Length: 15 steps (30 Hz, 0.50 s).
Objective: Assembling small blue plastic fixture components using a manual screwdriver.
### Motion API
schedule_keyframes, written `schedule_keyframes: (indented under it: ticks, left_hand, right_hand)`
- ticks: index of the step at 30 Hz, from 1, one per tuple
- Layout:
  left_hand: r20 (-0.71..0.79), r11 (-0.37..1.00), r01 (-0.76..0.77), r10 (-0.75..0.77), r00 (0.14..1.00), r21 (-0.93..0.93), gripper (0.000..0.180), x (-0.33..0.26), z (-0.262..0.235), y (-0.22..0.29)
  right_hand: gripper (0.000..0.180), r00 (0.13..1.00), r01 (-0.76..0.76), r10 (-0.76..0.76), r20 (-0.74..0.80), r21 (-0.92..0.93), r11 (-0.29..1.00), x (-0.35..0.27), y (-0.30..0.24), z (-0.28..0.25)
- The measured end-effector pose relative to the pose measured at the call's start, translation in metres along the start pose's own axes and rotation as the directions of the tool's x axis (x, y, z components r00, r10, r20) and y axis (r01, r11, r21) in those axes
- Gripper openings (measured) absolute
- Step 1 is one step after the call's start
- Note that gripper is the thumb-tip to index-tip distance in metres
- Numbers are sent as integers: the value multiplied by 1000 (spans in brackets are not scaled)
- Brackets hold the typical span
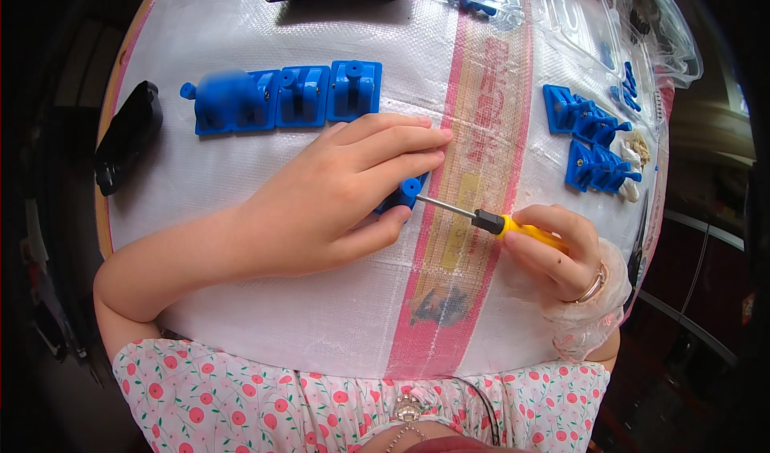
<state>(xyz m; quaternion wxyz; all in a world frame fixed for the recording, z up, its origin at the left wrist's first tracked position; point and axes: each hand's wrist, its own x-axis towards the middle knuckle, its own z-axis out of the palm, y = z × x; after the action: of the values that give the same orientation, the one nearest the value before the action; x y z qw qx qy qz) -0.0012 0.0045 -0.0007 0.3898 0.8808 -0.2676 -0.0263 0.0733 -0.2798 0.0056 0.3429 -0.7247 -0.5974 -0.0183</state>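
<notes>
Head view showed the left hand (pixel 337 192) pressing a small blue part (pixel 403 194) flat mid-table while the right hand (pixel 561 248) gripped a yellow-handled screwdriver (pixel 489 222), best kept in line with the screw.

Bright daylight, sharp centre, fisheye-bent edges.

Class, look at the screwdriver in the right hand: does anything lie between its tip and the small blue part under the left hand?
Nothing visible does. The screwdriver shaft runs straight across bare woven sheet to the blue part, which the left hand pins down. The right hand holds the yellow handle. Other blue pieces lie farther back.
</notes>
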Motion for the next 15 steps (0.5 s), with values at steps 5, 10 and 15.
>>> schedule_keyframes:
  ticks: [5, 10, 15]
  left_hand:
    - [2, 1000, 1, -1, 1000, -5, 53, 1, 0, 0]
    - [7, 1000, 8, -8, 1000, -6, 53, 0, 0, 1]
    - [-3, 1000, -3, 3, 1000, 0, 52, 1, 0, 0]
  right_hand:
    - [33, 999, -40, 40, -3, 16, 999, -1, 0, -1]
    - [34, 997, -61, 59, 57, 18, 998, 1, 1, -6]
    - [34, 995, -87, 83, 56, 72, 994, 0, 2, -5]
